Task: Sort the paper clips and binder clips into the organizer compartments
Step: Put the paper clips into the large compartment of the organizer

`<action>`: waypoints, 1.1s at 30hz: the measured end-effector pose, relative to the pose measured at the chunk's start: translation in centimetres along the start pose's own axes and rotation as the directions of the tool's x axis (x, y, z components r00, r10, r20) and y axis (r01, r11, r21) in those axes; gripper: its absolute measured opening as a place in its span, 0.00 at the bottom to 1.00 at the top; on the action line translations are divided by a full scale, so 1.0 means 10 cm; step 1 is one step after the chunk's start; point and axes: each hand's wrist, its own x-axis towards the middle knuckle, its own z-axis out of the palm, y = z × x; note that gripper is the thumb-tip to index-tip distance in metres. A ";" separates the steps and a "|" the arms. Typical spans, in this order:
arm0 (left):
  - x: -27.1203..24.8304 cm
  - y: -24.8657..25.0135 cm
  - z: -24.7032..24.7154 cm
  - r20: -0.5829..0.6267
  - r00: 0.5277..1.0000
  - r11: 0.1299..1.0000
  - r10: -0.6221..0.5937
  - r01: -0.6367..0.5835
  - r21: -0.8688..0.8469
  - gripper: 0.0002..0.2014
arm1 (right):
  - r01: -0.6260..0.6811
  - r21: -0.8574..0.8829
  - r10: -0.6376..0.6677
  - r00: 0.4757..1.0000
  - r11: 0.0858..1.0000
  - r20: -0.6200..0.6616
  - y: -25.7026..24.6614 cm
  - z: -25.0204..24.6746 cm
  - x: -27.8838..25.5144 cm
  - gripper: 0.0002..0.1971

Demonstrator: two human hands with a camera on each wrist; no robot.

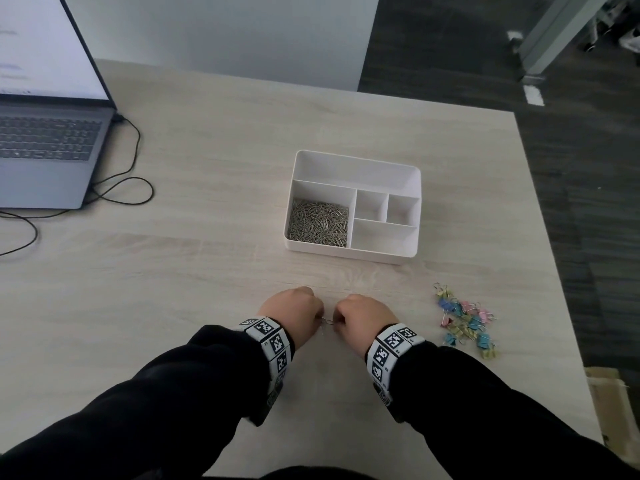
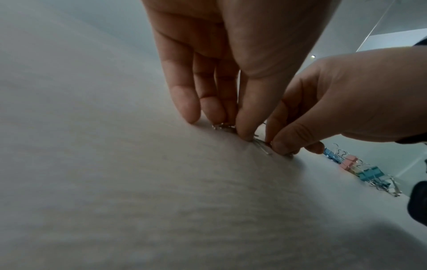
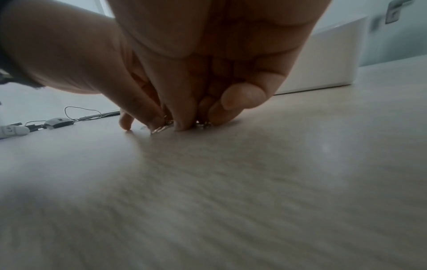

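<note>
While the pale wooden worktop (image 1: pixel 214 161) carries an open laptop (image 1: pixel 48 147) at its far left corner, its right edge runs close beside a heap of pastel binder clips (image 1: pixel 465 322). Between these, toward the middle, sits the white organizer (image 1: pixel 353 258), well apart from the heap; its large near-left compartment holds a bed of silver paper clips (image 1: pixel 318 221), and its other compartments look bare. Open surface lies between organizer and hands. Near the front edge, the left hand (image 1: pixel 292 306) and right hand (image 1: pixel 363 315) sit knuckle to knuckle, fingertips down on the wood, each grip narrow, pinching what seem to be loose clips (image 2: pixel 261 144) between thumb and fingers.
</note>
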 end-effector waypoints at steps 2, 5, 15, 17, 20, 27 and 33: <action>0.02 0.03 -0.04 0.032 0.999 0.999 -0.032 0.031 0.027 0.10 | -0.026 0.015 0.025 1.000 1.000 0.013 -0.01 -0.02 0.02 0.09; 0.07 0.07 -0.09 0.083 0.995 0.996 -0.060 0.054 0.073 0.11 | -0.060 0.033 0.058 0.996 0.998 0.060 -0.04 -0.04 0.05 0.07; 0.08 -0.07 -0.10 0.051 0.999 0.993 0.019 -0.024 0.113 0.11 | 0.019 -0.013 -0.019 0.999 1.000 0.027 -0.01 -0.01 0.04 0.09; 0.11 -0.13 -0.13 0.038 0.999 0.993 0.019 -0.023 0.113 0.10 | 0.033 -0.009 -0.033 0.999 0.999 0.022 0.02 -0.03 0.06 0.08; 0.15 -0.22 -0.21 0.031 1.000 0.997 0.003 -0.005 0.081 0.11 | 0.021 0.053 -0.020 1.000 0.998 -0.005 0.04 -0.12 0.12 0.04; 0.24 -0.38 -0.49 -0.081 0.973 0.887 -0.216 0.161 -0.432 0.04 | -0.002 0.480 0.153 0.949 0.877 -0.274 0.01 -0.56 0.30 0.05; 0.38 -0.33 -0.91 -0.201 0.919 0.690 -0.338 0.097 -0.717 0.04 | 0.060 0.587 0.234 0.881 0.807 -0.412 -0.05 -0.89 0.54 0.02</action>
